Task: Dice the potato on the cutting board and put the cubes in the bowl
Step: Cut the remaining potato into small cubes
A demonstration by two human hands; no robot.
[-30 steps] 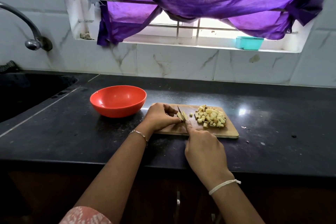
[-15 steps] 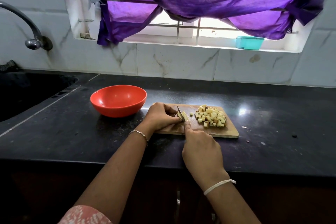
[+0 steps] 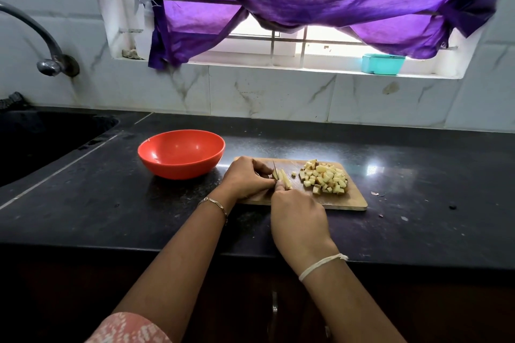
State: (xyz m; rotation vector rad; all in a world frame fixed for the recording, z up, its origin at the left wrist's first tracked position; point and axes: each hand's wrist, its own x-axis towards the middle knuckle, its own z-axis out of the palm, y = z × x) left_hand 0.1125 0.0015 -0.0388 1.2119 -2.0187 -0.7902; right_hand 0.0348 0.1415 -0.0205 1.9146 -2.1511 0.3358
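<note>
Since a second ago the right hand [image 3: 299, 220] has slid a little leftward, closer to the left hand [image 3: 248, 178]; everything else lies as it did. Its grip is closed round the knife [image 3: 274, 167], with the handle hidden under the palm and the thin blade standing against the potato strips [image 3: 284, 180]. The left hand's grip pinches those strips with curled fingertips on the cutting board [image 3: 355, 200]. A heap of cubes [image 3: 324, 178] sits on the board's right half. The red bowl [image 3: 181, 159] stands on the black bench [image 3: 111, 203] just left of the board, with no cubes in it yet.
</note>
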